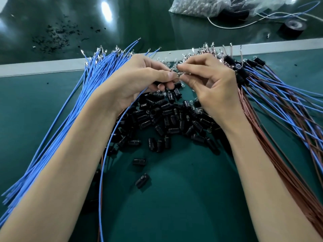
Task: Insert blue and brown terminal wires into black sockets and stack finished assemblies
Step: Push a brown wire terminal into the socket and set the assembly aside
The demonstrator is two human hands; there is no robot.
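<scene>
left hand (139,79) fingers (162,75) pinch blue wire (104,154) end | right hand (206,84) fingers (188,67) pinch tiny part (178,74), unclear which | wire looks light, limp: better hold near metal tip

A green tabletop (174,198) fills the near view, bounded at its far edge by a pale grey strip (43,67). Beyond the strip lies a darker, glossy green surface (139,23) with light glare on it. Black crumbs (57,37) are scattered at its left. At the top right sits a clear plastic bag (192,6) of small pieces, a thin white cord (227,27) trailing beside it, and near that a roll of black tape (292,28).
</scene>
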